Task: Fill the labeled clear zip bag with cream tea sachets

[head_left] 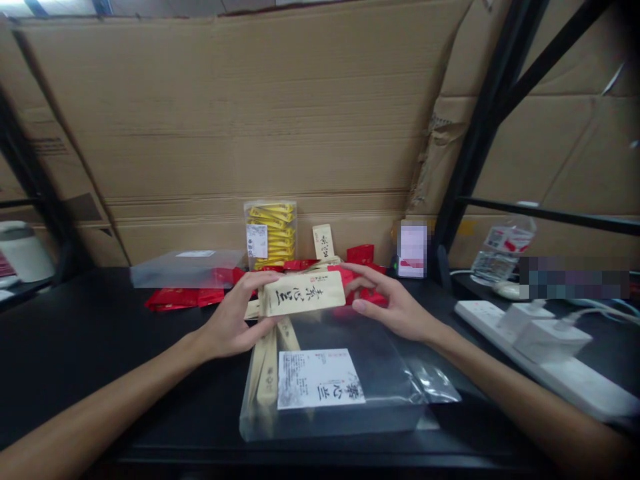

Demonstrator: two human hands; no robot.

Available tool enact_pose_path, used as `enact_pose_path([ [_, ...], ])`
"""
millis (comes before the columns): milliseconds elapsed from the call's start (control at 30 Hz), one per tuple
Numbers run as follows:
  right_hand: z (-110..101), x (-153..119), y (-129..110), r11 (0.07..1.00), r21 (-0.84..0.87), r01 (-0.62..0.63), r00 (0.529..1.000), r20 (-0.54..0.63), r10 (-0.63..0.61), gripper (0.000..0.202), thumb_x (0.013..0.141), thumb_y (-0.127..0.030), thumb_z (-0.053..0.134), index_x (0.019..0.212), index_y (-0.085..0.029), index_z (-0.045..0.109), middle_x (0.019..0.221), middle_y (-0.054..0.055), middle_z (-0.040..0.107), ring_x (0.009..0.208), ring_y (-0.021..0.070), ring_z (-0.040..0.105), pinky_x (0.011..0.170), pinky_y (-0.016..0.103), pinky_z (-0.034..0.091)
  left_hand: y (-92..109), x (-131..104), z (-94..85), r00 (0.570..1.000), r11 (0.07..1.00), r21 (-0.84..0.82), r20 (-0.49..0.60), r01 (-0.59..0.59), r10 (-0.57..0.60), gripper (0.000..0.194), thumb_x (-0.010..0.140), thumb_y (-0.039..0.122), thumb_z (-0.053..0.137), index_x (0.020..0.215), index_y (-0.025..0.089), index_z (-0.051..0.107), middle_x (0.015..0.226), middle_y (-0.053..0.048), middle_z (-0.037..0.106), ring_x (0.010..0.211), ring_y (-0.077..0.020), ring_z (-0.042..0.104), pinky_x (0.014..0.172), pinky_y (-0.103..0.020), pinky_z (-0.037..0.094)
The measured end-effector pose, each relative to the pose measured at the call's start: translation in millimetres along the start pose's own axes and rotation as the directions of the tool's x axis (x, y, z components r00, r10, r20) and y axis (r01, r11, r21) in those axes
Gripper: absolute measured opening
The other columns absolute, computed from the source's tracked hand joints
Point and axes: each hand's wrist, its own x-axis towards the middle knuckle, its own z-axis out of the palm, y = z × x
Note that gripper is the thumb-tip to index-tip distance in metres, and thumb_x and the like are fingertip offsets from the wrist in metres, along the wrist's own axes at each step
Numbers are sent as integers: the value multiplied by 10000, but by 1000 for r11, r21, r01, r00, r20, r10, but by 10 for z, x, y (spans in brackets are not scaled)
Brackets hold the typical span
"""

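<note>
Between left hand's (240,313) fingers, a beige packet (306,293).

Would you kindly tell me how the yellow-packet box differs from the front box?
The yellow-packet box stands upright; the front box lies flat. The yellow-packet box looks full of yellow packets, while the front box shows cream packets mainly at its left end. Both are see-through and labelled.

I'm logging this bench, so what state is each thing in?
Left hand: closed on a beige packet
Right hand: open, fingers curved
Front clear box: partly filled, beige packets inside
Yellow-packet box: upright, well filled
Phone: propped up, screen lit
Power strip: adapters plugged in
White flask: lid on
</note>
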Motion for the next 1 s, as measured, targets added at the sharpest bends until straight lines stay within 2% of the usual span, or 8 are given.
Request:
enact_pose_path([
  [100,-13,7,-25,998,37,-47,999,26,46,598,938,-494,684,1475,-255,575,1051,64,750,990,250,688,937,431,539,23,10,13,996,998,-43,85,35,-32,744,899,168,701,1556,270,366,1486,-174,544,1391,-356,519,1149,-600,451],
  [200,5,12,-12,996,37,-85,994,76,82,343,940,-505,682,1107,-224,785,988,65,762,940,243,693,855,380,552,26,20,-5,991,998,-47,134,31,-24,740,921,171,689,1578,276,364,1534,-163,519,1431,-348,490,1174,-596,439],
  [300,35,15,9,995,55,-89,994,72,84,314,933,-499,699,869,-207,793,866,47,754,827,208,678,781,342,542,35,31,-16,987,999,-44,160,19,-11,708,929,182,693,1568,274,404,1541,-151,524,1445,-343,481,1189,-584,429],
  [500,12,58,100,945,275,-175,975,-82,205,290,874,-491,750,961,-219,799,950,83,789,821,219,720,745,358,590,65,42,20,986,985,-73,63,158,-154,848,870,271,777,1593,254,332,1549,-177,494,1314,-332,579,1091,-524,515],
  [600,-100,98,217,923,351,-159,920,-287,268,312,878,-512,719,982,-219,741,918,83,772,736,195,691,627,317,568,53,36,19,974,977,-37,92,211,-207,672,914,286,733,1515,239,437,1420,-152,592,1227,-301,613,1006,-460,545],
  [700,-283,128,338,913,381,-149,820,-467,329,313,864,-527,711,916,-220,672,753,40,707,530,139,570,432,259,426,25,28,10,945,970,0,225,242,-235,363,984,299,647,1339,233,606,1266,-109,668,1133,-267,639,963,-422,538],
  [867,-631,119,479,937,325,-131,667,-670,326,229,758,-427,763,790,-217,677,687,10,695,563,178,650,510,281,520,-18,35,10,898,957,-16,350,290,-266,219,1034,330,572,1140,210,720,1078,-73,731,1007,-229,659,895,-370,515],
  [1000,-824,74,562,950,166,-264,701,-643,307,204,797,-356,702,658,-212,665,585,5,666,493,175,624,448,261,465,-25,66,-21,878,945,-27,380,325,-291,225,1027,340,576,1059,177,727,974,-66,725,897,-201,660,800,-316,503],
])
